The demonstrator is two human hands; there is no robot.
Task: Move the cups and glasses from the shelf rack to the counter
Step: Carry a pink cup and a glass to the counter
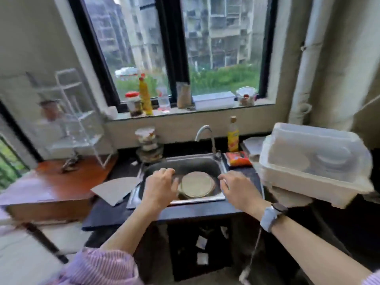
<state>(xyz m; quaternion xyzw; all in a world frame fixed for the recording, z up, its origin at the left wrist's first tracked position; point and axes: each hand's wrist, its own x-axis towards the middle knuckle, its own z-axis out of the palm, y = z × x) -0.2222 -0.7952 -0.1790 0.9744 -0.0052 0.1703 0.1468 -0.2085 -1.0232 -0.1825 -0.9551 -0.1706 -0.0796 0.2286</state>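
While both hands hover over the sink (213,161), neither grips anything: the left hand (159,187) is palm-down with its fingers loosely spread above the basin's left rim, and the right hand (239,188) is likewise bare and relaxed over the right rim, a watch (271,215) on its wrist. They are apart, with a round plate (196,184) lying in the basin between them.

Judging by this, the task looks barely begun or not begun at all. No cup or glass can be made out on the dark counter (115,210) near the hands; only a pale sheet of paper (117,188) lies there at about nine o'clock from the left hand.

Farther out, at roughly ten o'clock from the left hand and well apart from it, stands the white wire shelf rack (70,118). It is heavily blurred. A brownish cup-like shape (49,110) sits on a middle tier, and what may be clear glasses lower down cannot be counted.

At two o'clock from the right hand sits a lidded white dish drainer (314,161), holding plates. The whole carrying job appears to remain, with a reach to the far left needed first.
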